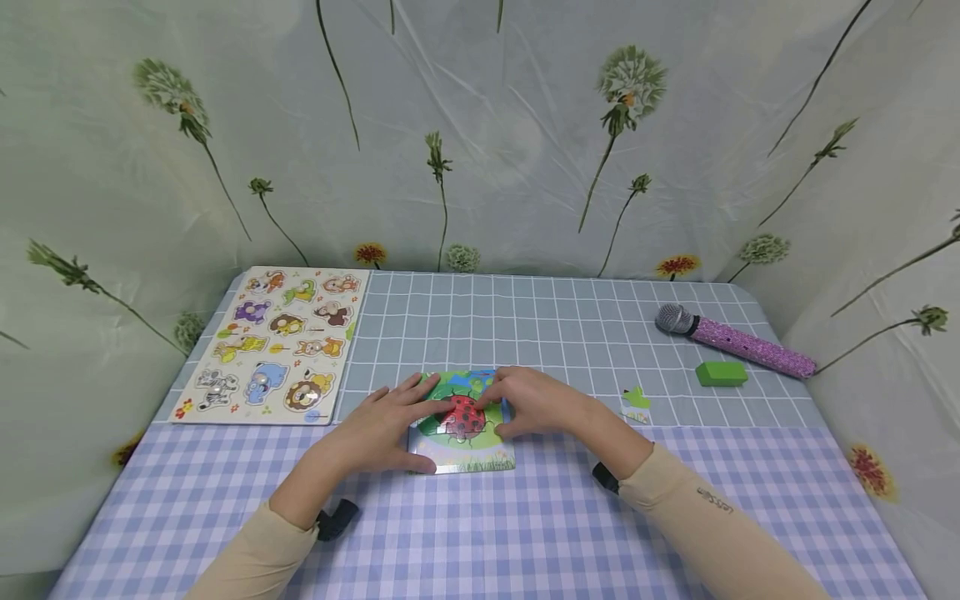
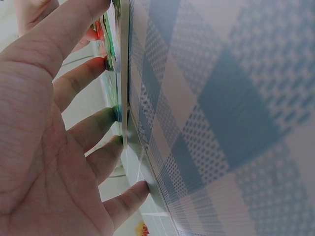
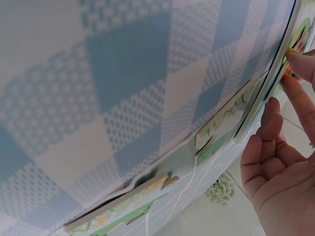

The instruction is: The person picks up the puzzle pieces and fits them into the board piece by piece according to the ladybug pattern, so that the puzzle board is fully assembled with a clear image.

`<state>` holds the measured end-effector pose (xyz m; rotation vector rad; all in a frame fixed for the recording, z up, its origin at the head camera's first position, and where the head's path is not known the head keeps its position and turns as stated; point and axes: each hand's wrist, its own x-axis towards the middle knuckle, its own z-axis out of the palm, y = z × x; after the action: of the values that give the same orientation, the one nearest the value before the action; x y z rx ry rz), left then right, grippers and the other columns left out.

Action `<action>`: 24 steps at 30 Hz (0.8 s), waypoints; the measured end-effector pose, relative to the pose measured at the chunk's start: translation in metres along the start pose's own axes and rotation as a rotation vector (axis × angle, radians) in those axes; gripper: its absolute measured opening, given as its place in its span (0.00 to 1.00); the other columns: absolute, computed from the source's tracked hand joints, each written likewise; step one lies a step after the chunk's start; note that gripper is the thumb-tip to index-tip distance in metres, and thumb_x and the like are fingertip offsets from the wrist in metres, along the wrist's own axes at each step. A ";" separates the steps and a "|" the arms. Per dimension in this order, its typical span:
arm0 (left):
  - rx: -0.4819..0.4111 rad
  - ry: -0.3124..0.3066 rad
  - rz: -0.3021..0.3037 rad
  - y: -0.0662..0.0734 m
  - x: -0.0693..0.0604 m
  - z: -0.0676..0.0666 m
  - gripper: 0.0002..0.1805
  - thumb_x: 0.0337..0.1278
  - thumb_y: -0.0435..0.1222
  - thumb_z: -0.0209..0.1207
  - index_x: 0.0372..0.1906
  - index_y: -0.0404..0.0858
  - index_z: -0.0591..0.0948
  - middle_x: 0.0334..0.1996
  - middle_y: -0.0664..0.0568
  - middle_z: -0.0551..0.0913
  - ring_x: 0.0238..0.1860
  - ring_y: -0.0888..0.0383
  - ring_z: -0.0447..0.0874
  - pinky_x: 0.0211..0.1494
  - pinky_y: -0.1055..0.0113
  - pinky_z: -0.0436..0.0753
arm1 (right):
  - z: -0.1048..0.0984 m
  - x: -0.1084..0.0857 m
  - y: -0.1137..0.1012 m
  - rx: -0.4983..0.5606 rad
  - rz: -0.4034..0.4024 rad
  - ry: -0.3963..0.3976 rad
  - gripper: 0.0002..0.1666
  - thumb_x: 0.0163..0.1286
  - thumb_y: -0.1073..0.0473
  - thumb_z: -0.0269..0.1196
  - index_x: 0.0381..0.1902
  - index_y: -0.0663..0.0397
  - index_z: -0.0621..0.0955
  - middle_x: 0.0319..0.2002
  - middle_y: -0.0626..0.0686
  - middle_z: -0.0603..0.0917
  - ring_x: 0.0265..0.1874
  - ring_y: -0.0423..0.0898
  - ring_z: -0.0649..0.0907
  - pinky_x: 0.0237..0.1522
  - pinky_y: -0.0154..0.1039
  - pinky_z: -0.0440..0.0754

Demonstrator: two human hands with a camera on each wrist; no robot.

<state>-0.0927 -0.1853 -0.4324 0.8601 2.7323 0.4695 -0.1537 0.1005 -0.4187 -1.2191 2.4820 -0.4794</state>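
Note:
A ladybug jigsaw puzzle (image 1: 461, 457) lies flat in front of me on the checked cloth, with a strip of blue showing at its right edge. My left hand (image 1: 386, 421) is spread over its left side, fingers fairly straight; the index fingertip touches the red ladybug and the thumb rests near the lower edge. On the right side, my right hand (image 1: 536, 404) holds a puzzle piece between thumb and index finger against the board, its other fingers curled. That piece is mostly hidden by the fingers. A loose puzzle piece (image 1: 636, 403) lies to the right, beyond my right forearm.
An animal peg puzzle board (image 1: 288, 346) lies at the left. At the far right rest a pink glittery microphone (image 1: 738, 342) and a green block (image 1: 722, 373). Loose puzzle pieces (image 3: 120, 206) show in the right wrist view. A flower-print curtain (image 1: 517, 150) hangs behind the table.

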 end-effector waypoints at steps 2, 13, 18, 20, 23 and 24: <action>-0.004 -0.003 -0.002 0.000 0.000 0.000 0.50 0.51 0.63 0.76 0.79 0.56 0.74 0.87 0.44 0.59 0.86 0.36 0.57 0.75 0.22 0.68 | 0.000 0.000 0.000 0.002 0.005 -0.005 0.23 0.63 0.57 0.78 0.57 0.48 0.91 0.48 0.48 0.88 0.46 0.44 0.82 0.53 0.42 0.85; -0.014 -0.012 -0.010 0.002 0.000 -0.002 0.50 0.51 0.62 0.77 0.80 0.55 0.74 0.87 0.43 0.59 0.86 0.34 0.57 0.74 0.21 0.68 | -0.001 0.000 0.001 -0.003 -0.014 -0.016 0.24 0.64 0.56 0.79 0.58 0.47 0.91 0.49 0.48 0.89 0.46 0.44 0.83 0.52 0.40 0.85; -0.019 -0.017 -0.013 0.003 0.000 -0.003 0.50 0.51 0.62 0.77 0.80 0.55 0.73 0.87 0.43 0.58 0.86 0.35 0.56 0.75 0.21 0.67 | -0.001 0.000 0.001 0.004 -0.012 -0.016 0.23 0.65 0.55 0.79 0.58 0.47 0.91 0.48 0.47 0.89 0.45 0.42 0.82 0.51 0.38 0.84; -0.018 -0.019 -0.016 0.003 0.000 -0.003 0.50 0.51 0.62 0.77 0.80 0.55 0.73 0.87 0.44 0.58 0.86 0.35 0.56 0.75 0.21 0.66 | -0.001 0.000 0.001 0.003 -0.014 -0.014 0.23 0.66 0.55 0.79 0.58 0.47 0.91 0.48 0.47 0.89 0.45 0.42 0.82 0.51 0.38 0.84; -0.018 -0.020 -0.018 0.003 0.000 -0.003 0.50 0.51 0.62 0.77 0.80 0.55 0.73 0.87 0.44 0.58 0.86 0.35 0.55 0.75 0.22 0.66 | -0.001 -0.001 0.001 -0.004 -0.020 -0.009 0.22 0.66 0.54 0.78 0.58 0.48 0.91 0.47 0.47 0.89 0.44 0.42 0.82 0.51 0.38 0.83; -0.016 -0.019 -0.018 0.003 0.000 -0.003 0.50 0.51 0.62 0.77 0.80 0.55 0.73 0.87 0.44 0.58 0.86 0.35 0.55 0.75 0.22 0.66 | -0.002 -0.001 0.001 -0.007 -0.021 -0.007 0.22 0.66 0.54 0.78 0.58 0.48 0.91 0.47 0.47 0.88 0.44 0.42 0.82 0.51 0.38 0.84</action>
<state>-0.0924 -0.1835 -0.4289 0.8315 2.7125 0.4771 -0.1544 0.1025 -0.4176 -1.2488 2.4693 -0.4708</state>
